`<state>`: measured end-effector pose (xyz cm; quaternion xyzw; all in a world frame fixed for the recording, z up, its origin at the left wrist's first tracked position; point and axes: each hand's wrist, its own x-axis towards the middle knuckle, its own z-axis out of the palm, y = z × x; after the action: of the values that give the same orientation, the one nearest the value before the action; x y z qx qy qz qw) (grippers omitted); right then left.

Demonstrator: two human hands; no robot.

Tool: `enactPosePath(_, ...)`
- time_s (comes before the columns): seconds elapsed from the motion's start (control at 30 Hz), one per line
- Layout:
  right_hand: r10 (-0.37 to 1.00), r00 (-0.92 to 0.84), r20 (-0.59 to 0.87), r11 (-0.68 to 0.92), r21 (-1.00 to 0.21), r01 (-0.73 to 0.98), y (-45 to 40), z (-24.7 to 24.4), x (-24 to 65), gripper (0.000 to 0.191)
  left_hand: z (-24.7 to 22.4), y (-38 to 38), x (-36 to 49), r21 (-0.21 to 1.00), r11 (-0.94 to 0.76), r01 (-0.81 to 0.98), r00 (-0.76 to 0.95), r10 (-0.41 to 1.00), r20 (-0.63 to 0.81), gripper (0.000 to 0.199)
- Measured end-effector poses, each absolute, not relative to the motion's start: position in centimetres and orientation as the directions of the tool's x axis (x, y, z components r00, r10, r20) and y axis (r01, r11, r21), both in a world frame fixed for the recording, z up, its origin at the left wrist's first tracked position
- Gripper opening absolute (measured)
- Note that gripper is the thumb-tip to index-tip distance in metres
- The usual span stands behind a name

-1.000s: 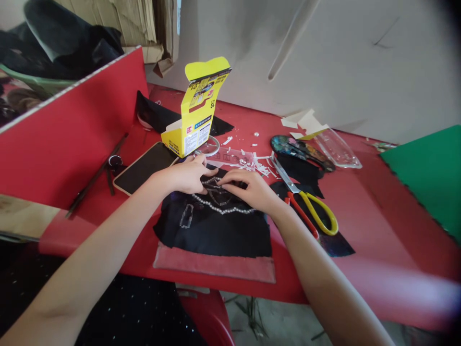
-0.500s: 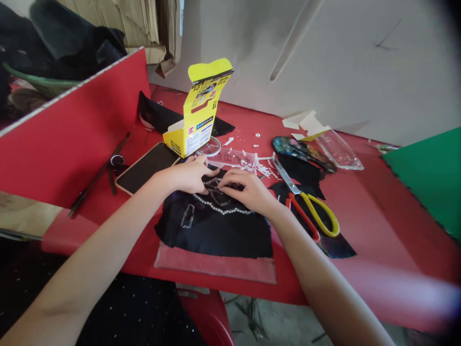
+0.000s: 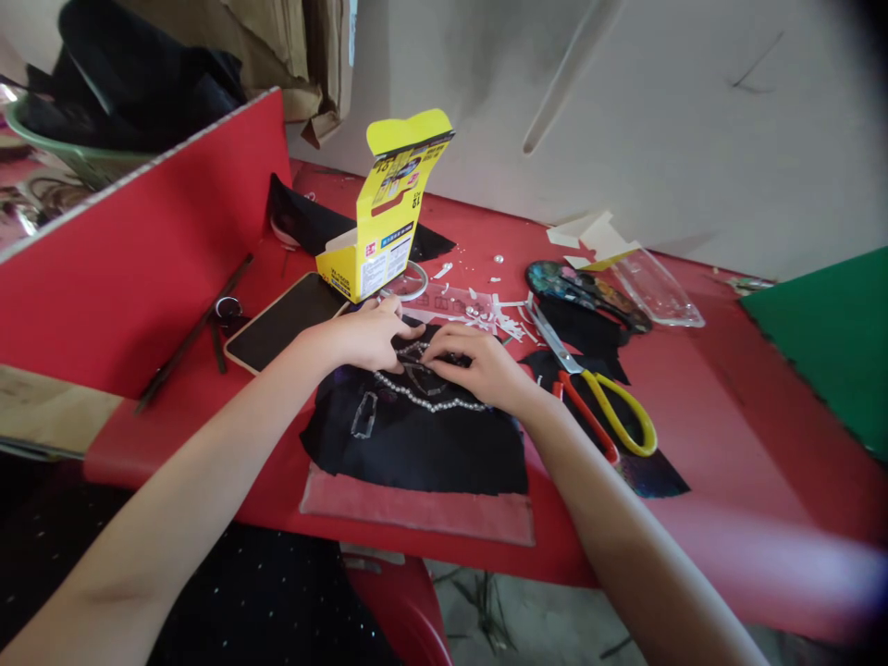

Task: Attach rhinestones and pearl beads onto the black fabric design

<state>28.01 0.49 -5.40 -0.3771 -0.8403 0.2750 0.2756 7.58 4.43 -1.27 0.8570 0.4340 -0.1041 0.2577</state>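
Note:
A piece of black fabric (image 3: 423,453) lies flat on a clear plastic sheet (image 3: 416,508) near the table's front edge. Across it curves a string of pearl-like beads (image 3: 434,405), and a small clear outlined piece (image 3: 363,414) rests on the left. My left hand (image 3: 373,337) presses on the fabric's upper part, its thumb and fingers apart. Close beside it, my right hand (image 3: 475,363) pinches with thumb and index finger at the beaded pattern; what sits between the fingertips is too small to make out.
Behind my hands stands an open yellow box (image 3: 378,236), with a dark phone-like slab (image 3: 286,319) at its left. Scissors (image 3: 589,388) with red and yellow handles lie on the right. White scraps (image 3: 510,324) are scattered behind. A red panel (image 3: 153,250) rises at the left, a green board (image 3: 825,342) at the right.
The view has shifted very slightly. Both hands keep the same place and pose over the black fabric.

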Motion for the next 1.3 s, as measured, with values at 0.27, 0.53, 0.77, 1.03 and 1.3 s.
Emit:
enactPosePath(0.27, 0.778, -0.579, 0.244, 0.571, -0.659, 0.490, 0.5, -5.4, 28.1, 0.013, -1.1, 4.2, 7.7, 0.345, -0.472, 0.811, 0.583, 0.698, -0.416, 0.072)
enactPosePath(0.53, 0.806, -0.548, 0.222, 0.534, -0.674, 0.512, 0.3, -5.3, 28.1, 0.010, -1.1, 4.2, 7.6, 0.339, -0.493, 0.801, 0.598, 0.690, -0.408, 0.070)
enactPosePath(0.77, 0.830, -0.521, 0.200, 0.513, -0.642, 0.570, 0.1, -5.0, 27.9, 0.010, -1.2, 4.1, 7.6, 0.336, -0.503, 0.797, 0.604, 0.688, -0.402, 0.070)
enactPosePath(1.03, 0.832, -0.515, 0.208, 0.533, -0.557, 0.637, -0.3, -5.0, 27.2, 0.009, -1.0, 4.0, 7.6, 0.330, -0.513, 0.792, 0.610, 0.690, -0.391, 0.064)
enactPosePath(1.3, 0.859, -0.483, 0.166, 0.495, -0.507, 0.705, -0.5, -4.4, 26.5, 0.009, -1.0, 3.9, 7.6, 0.322, -0.521, 0.790, 0.613, 0.681, -0.401, 0.067)
